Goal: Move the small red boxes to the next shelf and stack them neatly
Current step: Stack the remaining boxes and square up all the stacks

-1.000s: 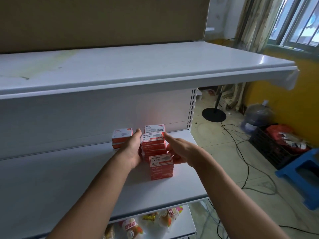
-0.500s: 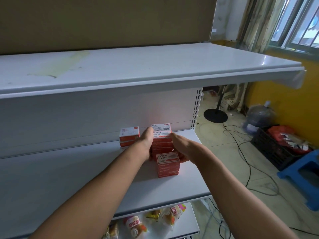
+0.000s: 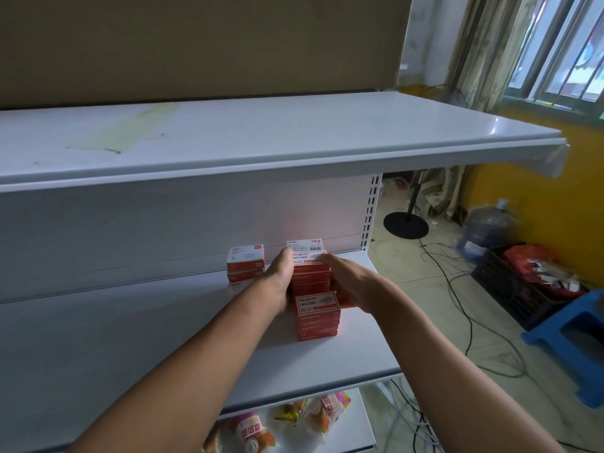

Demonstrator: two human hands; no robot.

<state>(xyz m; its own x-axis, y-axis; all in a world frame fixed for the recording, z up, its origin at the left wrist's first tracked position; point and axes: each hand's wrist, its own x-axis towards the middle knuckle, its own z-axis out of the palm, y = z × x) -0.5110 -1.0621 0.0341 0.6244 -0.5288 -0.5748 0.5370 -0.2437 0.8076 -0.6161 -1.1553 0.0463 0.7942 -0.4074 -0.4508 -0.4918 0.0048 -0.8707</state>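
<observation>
1. The small red cardboard boxes with white printed labels stand in stacks on the middle white metal shelf (image 3: 130, 348), toward its right end.
2. The middle stack of red boxes (image 3: 310, 276) sits between the two hands. Its top box shows a white label.
3. The front stack of red boxes (image 3: 317, 317) stands just in front of the middle stack, nearest the shelf's front edge, touching or almost touching it.
4. The rear red box with a "24/6" label (image 3: 305, 246) shows above and behind the middle stack, close to the shelf's back panel.
5. The left pair of red boxes (image 3: 245, 263), two high, stands apart to the left, against the back panel.
6. The left hand (image 3: 281, 273) presses against the left side of the middle stack, fingers wrapped along the boxes.
7. The right hand (image 3: 346, 279) lies against the right side of the same stack, fingers reaching along its top box; the fingertips are partly hidden, so the exact grip cannot be told.
8. The upper white metal shelf (image 3: 261, 138) bears a faint yellowish stain at its left.
9. The lower white shelf (image 3: 359, 429) holds wrapped snack packets (image 3: 255, 433).
10. On the floor to the right: a blue plastic stool (image 3: 568, 331), a black crate (image 3: 510, 289) and loose black cables (image 3: 457, 289).
</observation>
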